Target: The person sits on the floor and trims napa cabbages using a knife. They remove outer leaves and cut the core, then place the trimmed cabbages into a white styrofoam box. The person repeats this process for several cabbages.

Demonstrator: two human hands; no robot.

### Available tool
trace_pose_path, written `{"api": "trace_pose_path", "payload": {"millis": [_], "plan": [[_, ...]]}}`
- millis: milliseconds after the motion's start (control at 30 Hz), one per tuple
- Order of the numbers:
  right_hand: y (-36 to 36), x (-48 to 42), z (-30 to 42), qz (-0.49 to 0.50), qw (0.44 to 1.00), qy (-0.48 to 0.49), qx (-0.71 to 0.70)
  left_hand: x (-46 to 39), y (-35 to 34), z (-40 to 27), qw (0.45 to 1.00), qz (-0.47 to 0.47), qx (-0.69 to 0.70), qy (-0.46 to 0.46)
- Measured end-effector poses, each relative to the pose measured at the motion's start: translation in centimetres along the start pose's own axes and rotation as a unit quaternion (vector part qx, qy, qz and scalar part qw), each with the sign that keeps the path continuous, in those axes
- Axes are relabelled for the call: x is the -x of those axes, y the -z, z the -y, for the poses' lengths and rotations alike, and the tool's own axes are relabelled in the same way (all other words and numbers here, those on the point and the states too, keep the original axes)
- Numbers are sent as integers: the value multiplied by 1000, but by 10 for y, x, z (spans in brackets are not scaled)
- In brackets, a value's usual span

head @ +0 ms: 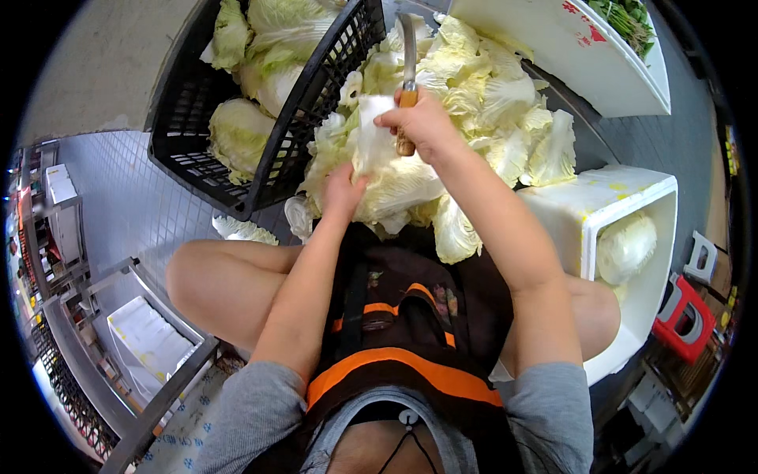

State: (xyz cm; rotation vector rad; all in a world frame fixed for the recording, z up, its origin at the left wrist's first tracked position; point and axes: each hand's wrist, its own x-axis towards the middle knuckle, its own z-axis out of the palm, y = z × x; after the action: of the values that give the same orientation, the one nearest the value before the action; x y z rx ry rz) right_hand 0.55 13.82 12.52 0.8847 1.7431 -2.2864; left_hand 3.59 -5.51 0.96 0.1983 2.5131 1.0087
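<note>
My right hand [427, 125] grips the wooden handle of a curved-blade knife [408, 56], its blade pointing away from me. The thumb and a finger of that hand reach to the upper edge of a pale napa cabbage leaf [375, 133]. Lower down, my left hand [343, 194] has hold of the leaf's near end, with its fingertips partly hidden. Under and beyond both hands lies a large heap of loose napa cabbage leaves [503, 95]. One leaf [455, 231] hangs at the heap's near edge, by my dark apron [385, 278].
At left, a tilted black plastic crate [320, 71] holds several napa cabbages [243, 133]. A white foam box [556, 207] on the right has a cabbage [626, 246] inside. Another foam box [551, 47] with leafy greens [622, 23] stands at the far right, and a red stool [684, 323] beyond.
</note>
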Motion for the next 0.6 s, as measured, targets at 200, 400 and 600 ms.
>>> {"api": "trace_pose_path", "payload": {"millis": [200, 400, 600], "plan": [[38, -2, 52, -50, 990, 121, -44, -25, 25, -33, 981, -1, 192, 13], [147, -38, -7, -277, 955, 89, -62, -37, 14, -43, 989, -43, 139, -25], [50, 53, -199, -411, 891, -111, -159, -60, -13, -48, 929, 352, -6, 117]]}}
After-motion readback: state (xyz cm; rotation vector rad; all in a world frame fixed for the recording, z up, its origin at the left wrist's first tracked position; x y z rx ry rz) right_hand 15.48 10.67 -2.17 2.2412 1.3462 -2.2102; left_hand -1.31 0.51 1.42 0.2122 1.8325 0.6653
